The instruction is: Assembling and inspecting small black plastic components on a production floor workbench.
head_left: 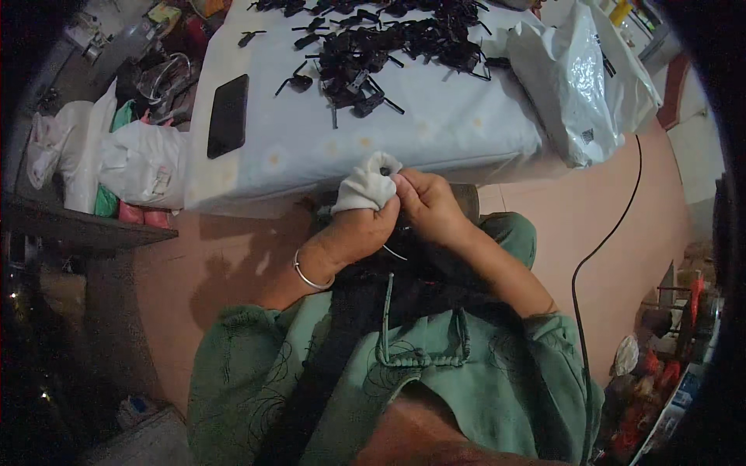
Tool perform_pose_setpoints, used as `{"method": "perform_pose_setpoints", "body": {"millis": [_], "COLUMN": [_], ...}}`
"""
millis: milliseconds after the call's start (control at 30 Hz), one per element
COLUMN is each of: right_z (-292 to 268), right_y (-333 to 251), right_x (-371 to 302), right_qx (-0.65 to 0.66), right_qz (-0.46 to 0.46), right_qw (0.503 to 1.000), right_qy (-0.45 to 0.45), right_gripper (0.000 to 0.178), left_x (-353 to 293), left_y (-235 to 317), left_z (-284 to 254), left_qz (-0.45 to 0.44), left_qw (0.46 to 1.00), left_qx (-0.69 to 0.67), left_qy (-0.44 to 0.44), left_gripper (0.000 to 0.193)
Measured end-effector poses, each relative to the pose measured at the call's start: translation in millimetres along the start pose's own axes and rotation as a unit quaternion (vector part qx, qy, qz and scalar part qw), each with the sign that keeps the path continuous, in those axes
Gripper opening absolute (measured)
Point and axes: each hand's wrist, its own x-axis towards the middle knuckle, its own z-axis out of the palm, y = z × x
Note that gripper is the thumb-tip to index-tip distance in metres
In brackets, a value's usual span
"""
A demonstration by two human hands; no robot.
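Observation:
Above my lap, just off the table's near edge, my left hand (351, 234) is closed round a bunched white cloth (362, 188). A small dark piece (385, 171) shows in a fold at the top of the cloth, too little visible to name. My right hand (435, 203) presses in from the right, thumb and fingers pinched together against the cloth beside that piece. What its fingertips grip is hidden. Farther off, many small black plastic parts with thin stick-like arms (369, 58) lie heaped on the white-covered table (311, 151).
A dark phone (228, 116) lies at the table's left. On the right corner sits a large white plastic bag (567, 93). Stuffed bags (144, 163) fill a shelf on the left. A black cable (576, 279) runs down the right side over the tiled floor (536, 190).

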Motion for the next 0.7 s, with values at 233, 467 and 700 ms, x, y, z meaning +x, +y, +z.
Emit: {"method": "perform_pose_setpoints", "body": {"millis": [233, 467, 700], "right_z": [-22.3, -37.0, -36.2], "right_y": [-1.6, 4.5, -4.6], "right_x": [21.4, 81.3, 40.9], "right_qx": [0.072, -0.468, -0.337], "right_qz": [0.102, -0.053, 0.014], "right_qw": [0.985, 0.873, 0.935], "right_qy": [-0.116, 0.124, 0.106], "right_gripper": [0.025, 0.019, 0.016], "left_x": [-6.1, -3.1, -3.8], "left_y": [-10.3, -24.6, -24.6], "left_z": [-9.2, 0.2, -4.0], "left_qz": [-0.086, 0.159, -0.125], "left_qw": [0.991, 0.981, 0.987], "left_qx": [0.05, 0.11, -0.071], "left_qy": [-0.085, -0.03, 0.067], "left_gripper": [0.008, 0.013, 0.023]}}
